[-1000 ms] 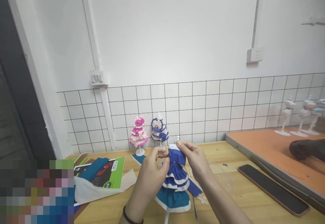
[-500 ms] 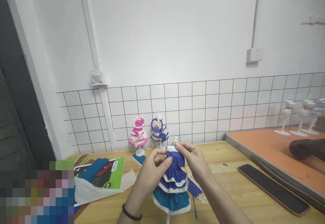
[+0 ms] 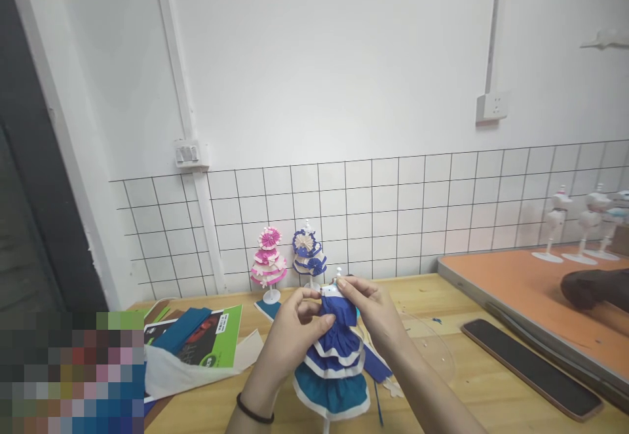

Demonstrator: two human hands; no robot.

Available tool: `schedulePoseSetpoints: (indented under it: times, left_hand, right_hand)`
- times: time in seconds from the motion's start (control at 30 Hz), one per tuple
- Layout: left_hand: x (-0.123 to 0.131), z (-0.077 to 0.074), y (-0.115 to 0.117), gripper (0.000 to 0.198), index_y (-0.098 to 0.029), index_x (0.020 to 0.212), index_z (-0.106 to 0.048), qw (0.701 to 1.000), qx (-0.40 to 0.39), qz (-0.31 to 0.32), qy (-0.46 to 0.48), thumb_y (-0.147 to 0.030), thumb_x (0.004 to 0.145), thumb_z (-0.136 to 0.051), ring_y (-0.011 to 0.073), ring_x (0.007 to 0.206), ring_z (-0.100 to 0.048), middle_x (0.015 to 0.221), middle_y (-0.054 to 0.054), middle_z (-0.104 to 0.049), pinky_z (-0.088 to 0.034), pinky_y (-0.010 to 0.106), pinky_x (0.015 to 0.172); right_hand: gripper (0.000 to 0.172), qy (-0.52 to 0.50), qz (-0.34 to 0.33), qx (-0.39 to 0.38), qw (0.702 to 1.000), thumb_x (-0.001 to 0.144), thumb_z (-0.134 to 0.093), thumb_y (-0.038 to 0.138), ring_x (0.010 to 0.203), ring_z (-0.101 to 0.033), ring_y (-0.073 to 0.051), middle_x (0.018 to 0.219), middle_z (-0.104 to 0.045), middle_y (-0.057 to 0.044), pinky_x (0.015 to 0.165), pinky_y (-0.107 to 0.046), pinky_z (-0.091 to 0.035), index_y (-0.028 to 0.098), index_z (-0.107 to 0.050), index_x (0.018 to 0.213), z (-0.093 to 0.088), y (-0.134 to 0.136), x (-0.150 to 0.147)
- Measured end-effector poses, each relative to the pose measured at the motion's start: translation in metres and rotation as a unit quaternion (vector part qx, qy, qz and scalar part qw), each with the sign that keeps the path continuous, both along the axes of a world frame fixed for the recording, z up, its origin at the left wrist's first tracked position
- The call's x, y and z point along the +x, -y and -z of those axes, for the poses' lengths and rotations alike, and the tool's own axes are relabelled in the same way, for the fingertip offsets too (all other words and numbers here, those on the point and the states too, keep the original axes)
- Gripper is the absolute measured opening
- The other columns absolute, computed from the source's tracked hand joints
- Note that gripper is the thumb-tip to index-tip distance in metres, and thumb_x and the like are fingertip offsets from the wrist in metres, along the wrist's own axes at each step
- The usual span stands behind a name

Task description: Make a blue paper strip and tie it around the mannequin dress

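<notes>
2 hands [image 3: 295,329] around blue dress [image 3: 334,362]

Head: looked forward and slightly down (a worn camera).
Facing: wall [image 3: 344,211] across the table [image 3: 466,381].
Nearness: close to left hand [image 3: 293,335] and right hand [image 3: 376,313], low in frame.

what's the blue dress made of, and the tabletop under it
The blue dress looks like crepe paper or thin felt: matte, with stiff ruffled tiers edged in white; which one is unclear. The tabletop looks like light wood or wood-look laminate: smooth, pale tan, with faint grain.
</notes>
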State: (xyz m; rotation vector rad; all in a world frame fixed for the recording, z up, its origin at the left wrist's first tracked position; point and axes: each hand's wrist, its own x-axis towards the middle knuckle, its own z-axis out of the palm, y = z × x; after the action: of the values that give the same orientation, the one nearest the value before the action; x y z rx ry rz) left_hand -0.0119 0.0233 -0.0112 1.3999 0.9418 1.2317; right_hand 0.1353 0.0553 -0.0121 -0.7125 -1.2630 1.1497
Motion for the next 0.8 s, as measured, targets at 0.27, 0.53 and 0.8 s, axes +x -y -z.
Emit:
schedulePoseSetpoints:
  times: [0.27, 0.53, 0.8]
  left_hand:
    - [-0.002, -0.002, 0.004, 0.054, -0.018, 0.114, -0.042, 0.999, 0.019, 0.012, -0.036, -0.036, 0.07, -0.068, 0.02, 0.086, -0.063, 0.091, 0.007, -0.066, -0.047, 0.031, 0.073]
    - [0.003, 0.005, 0.0, 0.062, -0.019, 0.123, -0.037, 0.998, 0.041, -0.021, -0.038, -0.033, 0.071, -0.068, 0.0219, 0.092, -0.062, 0.093, 0.007, -0.067, -0.045, 0.035, 0.083]
    - [0.0, -0.001, 0.007, 0.079, -0.018, 0.136, -0.021, 0.998, 0.038, 0.001, -0.058, -0.03, 0.073, -0.066, 0.0225, 0.099, -0.059, 0.105, 0.01, -0.063, -0.044, 0.037, 0.088]
  right_hand:
    - [0.036, 0.007, 0.004, 0.01, 1.0, 0.066, -0.069, 0.047, 0.07, -0.058, -0.019, 0.07, -0.068, -0.004, 0.065, -0.027, -0.045, 0.015, -0.073, 0.081, -0.002, 0.002, -0.001]
    - [0.03, 0.018, -0.008, 0.02, 1.0, 0.068, -0.068, 0.044, 0.071, -0.06, -0.019, 0.073, -0.069, -0.004, 0.066, -0.027, -0.045, 0.016, -0.072, 0.078, -0.004, 0.01, -0.008]
    - [0.029, 0.053, 0.005, 0.056, 0.997, 0.074, -0.063, 0.042, 0.08, -0.061, -0.023, 0.084, -0.07, -0.008, 0.073, -0.033, -0.047, 0.015, -0.071, 0.085, -0.001, 0.01, -0.007]
